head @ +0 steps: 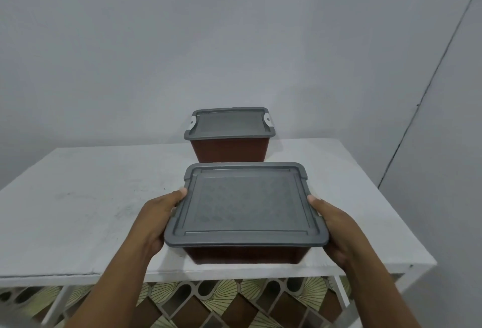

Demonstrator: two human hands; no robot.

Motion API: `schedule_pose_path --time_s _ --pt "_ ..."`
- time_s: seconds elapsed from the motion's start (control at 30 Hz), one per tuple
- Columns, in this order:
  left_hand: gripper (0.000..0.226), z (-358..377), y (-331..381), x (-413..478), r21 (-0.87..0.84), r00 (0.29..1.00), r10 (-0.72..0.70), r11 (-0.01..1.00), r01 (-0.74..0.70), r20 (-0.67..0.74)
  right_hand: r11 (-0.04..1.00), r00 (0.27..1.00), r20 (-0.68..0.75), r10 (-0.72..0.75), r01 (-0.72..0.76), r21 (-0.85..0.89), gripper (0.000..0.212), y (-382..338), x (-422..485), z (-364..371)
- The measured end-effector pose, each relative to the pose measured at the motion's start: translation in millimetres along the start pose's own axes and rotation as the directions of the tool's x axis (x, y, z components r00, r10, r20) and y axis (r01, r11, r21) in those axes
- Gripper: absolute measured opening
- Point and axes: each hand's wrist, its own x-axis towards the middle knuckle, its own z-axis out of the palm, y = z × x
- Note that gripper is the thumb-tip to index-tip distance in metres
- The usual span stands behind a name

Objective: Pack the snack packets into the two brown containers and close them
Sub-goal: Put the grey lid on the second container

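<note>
I see my left hand (156, 219) and right hand (337, 227) gripping the left and right sides of the near brown container (245, 255), its grey lid (245, 202) on, at the white table's (91, 197) near edge, with the far brown container (229, 151) standing lidded behind it.

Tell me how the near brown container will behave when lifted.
The near container is probably rigid: its moulded walls and grey lid hold shape under the left hand and right hand. Wide and low, it seems unlikely to tip. Smooth plastic could slip.
</note>
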Motion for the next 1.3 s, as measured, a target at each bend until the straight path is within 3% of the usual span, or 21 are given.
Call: schedule_pose_path --time_s 0.27,0.5,0.6,0.83,0.97,1.3 --pt "0.028 0 1 -6 -0.007 1.000 0.019 1.000 -0.019 -0.008 0.975 0.989 -0.107 0.101 -0.077 0.209 0.035 0 9 -4" --pt "0.025 3 2 -8 0.012 0.999 0.036 0.999 -0.036 -0.015 0.905 0.965 0.082 0.248 -0.261 0.336 0.044 -4 11 -6" --pt "0.026 4 2 -8 0.032 0.999 0.044 0.999 -0.043 -0.020 0.927 0.967 0.109 0.231 -0.253 0.278 0.050 -9 11 -4" --pt "0.026 3 3 -11 0.018 0.999 0.035 0.999 -0.035 -0.006 0.982 0.981 0.035 0.189 -0.189 0.014 0.036 -25 12 9" --pt "0.027 3 2 -11 0.022 0.999 0.038 0.999 -0.038 0.001 0.984 0.991 0.015 0.135 -0.132 -0.120 0.039 -28 14 11" --pt "0.027 4 6 -15 0.028 1.000 0.002 1.000 -0.002 -0.003 0.981 0.997 -0.005 0.077 -0.077 -0.180 0.028 -28 12 15"
